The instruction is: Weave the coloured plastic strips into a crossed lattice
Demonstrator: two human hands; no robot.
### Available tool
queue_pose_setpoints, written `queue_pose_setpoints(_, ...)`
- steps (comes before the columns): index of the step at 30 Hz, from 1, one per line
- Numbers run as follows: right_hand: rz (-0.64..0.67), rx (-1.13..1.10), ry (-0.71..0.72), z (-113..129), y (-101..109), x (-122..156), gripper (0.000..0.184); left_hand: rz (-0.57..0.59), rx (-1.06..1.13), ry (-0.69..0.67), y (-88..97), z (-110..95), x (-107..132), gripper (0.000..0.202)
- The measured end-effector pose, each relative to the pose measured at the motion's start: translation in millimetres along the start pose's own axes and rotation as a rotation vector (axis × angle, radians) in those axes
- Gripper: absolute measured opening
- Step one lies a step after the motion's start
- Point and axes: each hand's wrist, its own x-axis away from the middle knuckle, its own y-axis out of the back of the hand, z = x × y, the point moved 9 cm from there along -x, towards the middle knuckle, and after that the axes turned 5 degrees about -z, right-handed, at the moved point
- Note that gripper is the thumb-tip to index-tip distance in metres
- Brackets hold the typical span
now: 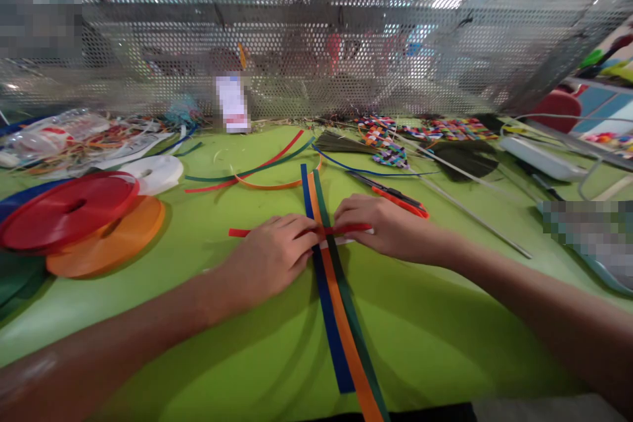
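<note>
Three long strips, blue, orange and dark green, lie side by side on the green table, running away from me. A red strip crosses them. My left hand presses its fingers together on the red strip where it meets the blue one. My right hand pinches the same red strip on the other side of the green one, with a pale strip just under it.
Red, orange and white ribbon spools lie at the left. Loose coloured strips curve behind the hands. Scissors with orange handles, a thin rod and woven mats lie right. A perforated metal screen closes the back.
</note>
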Motion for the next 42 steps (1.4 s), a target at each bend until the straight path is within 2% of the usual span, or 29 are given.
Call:
queue_pose_setpoints(13, -0.056, -0.127, -0.044, -5.9, 0.9, 1.6, 0.033, 0.011, -0.007, 0.015, -3.4, 0.6, 0.3, 0.025)
queue_pose_setpoints(26, -0.075, -0.225, -0.207, -20.1, -4.3, 1.3, 0.028, 0.021, -0.011, 0.024, -5.4, 1.7, 1.2, 0.024)
queue_pose_setpoints(42, -0.104, -0.309, -0.269, -23.8, -4.8, 1.4, 0.024, 0.016, -0.025, 0.037, -8.1, 2.3, 2.1, 0.021)
